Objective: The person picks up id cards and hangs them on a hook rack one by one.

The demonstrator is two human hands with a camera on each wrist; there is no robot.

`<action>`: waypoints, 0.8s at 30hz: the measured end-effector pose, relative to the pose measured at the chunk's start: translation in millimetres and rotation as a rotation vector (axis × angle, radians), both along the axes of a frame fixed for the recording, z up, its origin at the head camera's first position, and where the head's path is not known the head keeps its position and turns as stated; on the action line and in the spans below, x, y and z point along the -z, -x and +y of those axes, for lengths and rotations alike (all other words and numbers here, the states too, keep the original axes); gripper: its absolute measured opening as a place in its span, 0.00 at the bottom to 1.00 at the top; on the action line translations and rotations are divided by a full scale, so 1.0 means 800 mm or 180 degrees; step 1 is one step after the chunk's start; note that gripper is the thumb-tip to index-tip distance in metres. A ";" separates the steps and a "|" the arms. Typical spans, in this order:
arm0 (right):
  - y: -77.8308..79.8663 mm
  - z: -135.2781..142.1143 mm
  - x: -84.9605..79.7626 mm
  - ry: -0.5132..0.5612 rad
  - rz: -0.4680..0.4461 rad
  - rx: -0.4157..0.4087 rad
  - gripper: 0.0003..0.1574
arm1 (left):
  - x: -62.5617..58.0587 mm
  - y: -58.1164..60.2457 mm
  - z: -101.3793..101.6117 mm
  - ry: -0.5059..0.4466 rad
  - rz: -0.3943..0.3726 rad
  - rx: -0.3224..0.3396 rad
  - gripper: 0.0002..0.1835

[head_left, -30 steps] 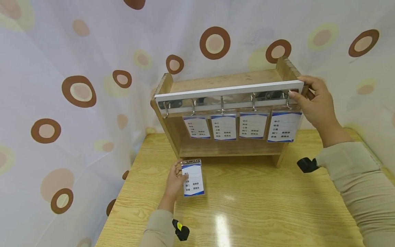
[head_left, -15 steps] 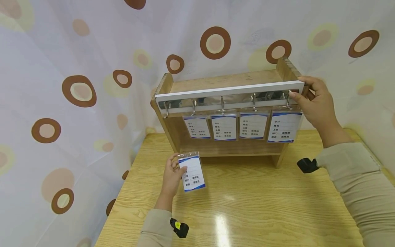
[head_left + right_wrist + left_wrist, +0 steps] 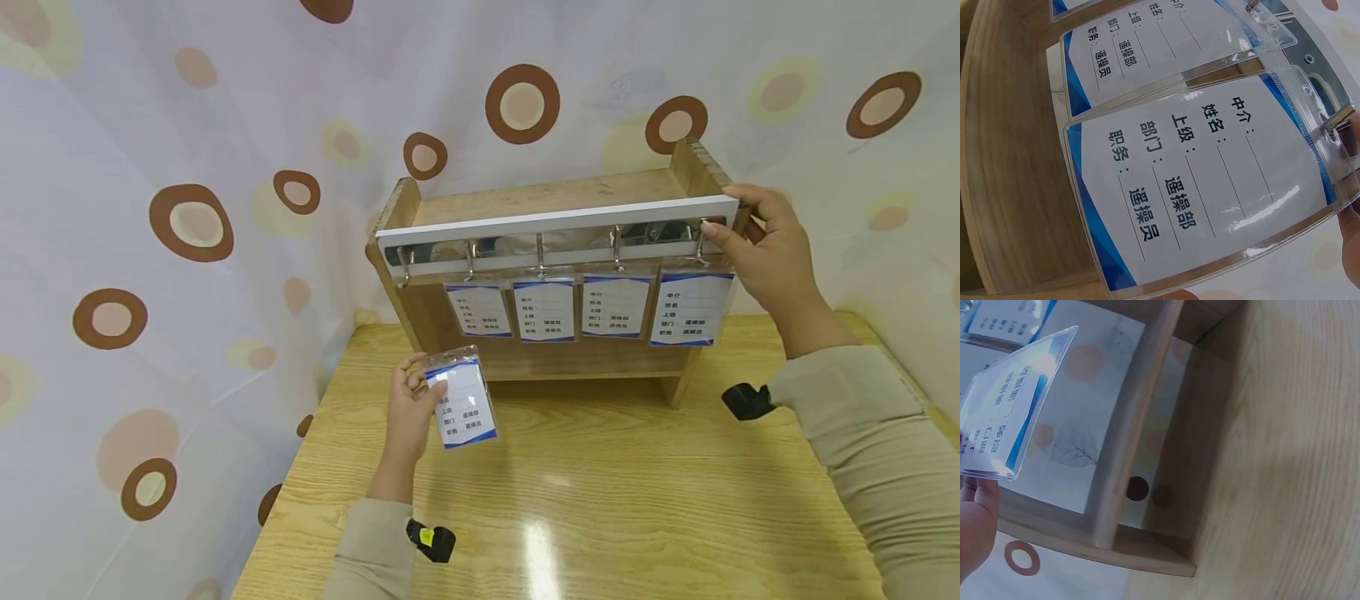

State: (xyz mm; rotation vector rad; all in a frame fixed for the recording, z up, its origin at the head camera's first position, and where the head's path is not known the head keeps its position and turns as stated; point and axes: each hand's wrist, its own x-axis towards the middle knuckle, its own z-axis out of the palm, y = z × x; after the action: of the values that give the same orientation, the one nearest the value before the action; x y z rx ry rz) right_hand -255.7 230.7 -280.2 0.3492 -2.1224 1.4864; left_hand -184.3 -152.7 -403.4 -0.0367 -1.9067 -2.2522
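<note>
My left hand [image 3: 411,408] pinches a clear-sleeved ID badge [image 3: 463,408] by its left side, thumb on the front, in front of the shelf's lower left. The badge tilts slightly, its slotted top edge up. In the left wrist view the same badge [image 3: 1007,412] catches glare. My right hand [image 3: 772,242] grips the right end of the white hook rail [image 3: 558,221], thumb by the rightmost hook. Several badges hang from the hooks; the rightmost badge [image 3: 692,308] fills the right wrist view. The leftmost hook [image 3: 403,267] bears no badge.
The wooden shelf [image 3: 558,360] that carries the rail stands on a wood-grain table [image 3: 615,492]. A patterned cloth [image 3: 240,108] hangs behind and to the left. Black wrist cameras sit at both cuffs.
My left hand has lifted the badge up and slightly left, toward the shelf, and the badge has tilted a little. My right hand stays on the rail.
</note>
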 end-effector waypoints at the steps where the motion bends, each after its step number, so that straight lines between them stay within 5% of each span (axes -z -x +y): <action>1: 0.000 0.000 0.000 -0.0008 0.0001 0.0008 0.27 | -0.003 0.000 0.000 -0.0008 0.0035 0.0000 0.26; 24: 0.000 -0.001 0.000 0.0003 -0.0033 0.0028 0.27 | -0.052 0.007 -0.007 0.0046 0.0407 -0.0114 0.23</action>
State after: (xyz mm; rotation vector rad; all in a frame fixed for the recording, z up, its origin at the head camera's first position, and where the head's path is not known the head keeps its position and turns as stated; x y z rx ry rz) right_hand -255.5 229.8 -280.2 0.3321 -2.1287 1.4873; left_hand -189.7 -158.5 -361.8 -0.1439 -1.8432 -2.1576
